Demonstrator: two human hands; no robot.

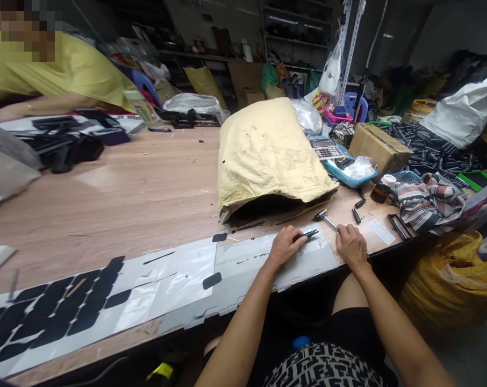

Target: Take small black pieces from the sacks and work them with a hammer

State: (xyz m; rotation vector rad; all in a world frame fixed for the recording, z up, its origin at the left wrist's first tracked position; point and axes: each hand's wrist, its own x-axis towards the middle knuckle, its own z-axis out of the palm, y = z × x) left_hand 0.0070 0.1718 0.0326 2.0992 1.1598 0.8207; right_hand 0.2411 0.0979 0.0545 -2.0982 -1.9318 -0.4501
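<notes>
My left hand (284, 246) is closed around a small slim black part (311, 234), which pokes out past the fingertips over a grey board (251, 263). To its right, my right hand (351, 247) grips the handle of a small hammer (327, 219). The hammer head points away from me and lies low over the table, just beyond the board; whether it touches the tabletop I cannot tell. Directly in front of both hands lies a large yellow sack (267, 156), its dark mouth facing me.
Black rounded pieces (66, 301) lie on a white sheet (163, 279) at left. On the right are a blue tray (354, 174), a calculator (325, 149), a cardboard box (378, 148), a brown bottle (380, 191) and a striped cloth (429, 201). Across the table sits a person in yellow (86, 70).
</notes>
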